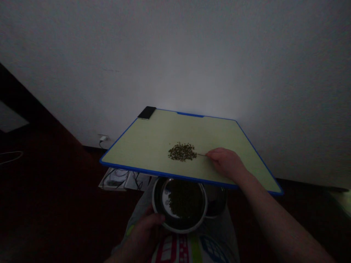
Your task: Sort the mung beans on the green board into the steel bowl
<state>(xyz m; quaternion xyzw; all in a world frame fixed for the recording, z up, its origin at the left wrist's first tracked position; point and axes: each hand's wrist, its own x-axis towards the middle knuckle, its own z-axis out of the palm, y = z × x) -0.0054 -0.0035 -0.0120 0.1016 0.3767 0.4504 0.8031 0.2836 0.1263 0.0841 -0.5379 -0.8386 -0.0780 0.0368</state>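
My right hand [227, 162] pinches a thin, narrow tool [202, 155], whose kind I cannot make out. Its tip reaches the right edge of a loose pile of small brown-green grains [182, 152], spread on a pale yellow-green tabletop [153, 146] with a blue rim. Below the table's front edge, my left hand [146, 226] grips the lower left rim of a round metal bowl [166, 199], thumb over the edge. Dark greenish grains [185, 201] cover much of the bowl's floor, leaving shiny metal bare on the left.
A black phone or tablet [147, 113] lies on the table's far left corner. Another dark round container [216, 201] sits by my lap, right of the bowl. A printed bag or cloth [181, 252] is beneath. Left, a box with cables [116, 179] stands below a plugged charger [103, 138].
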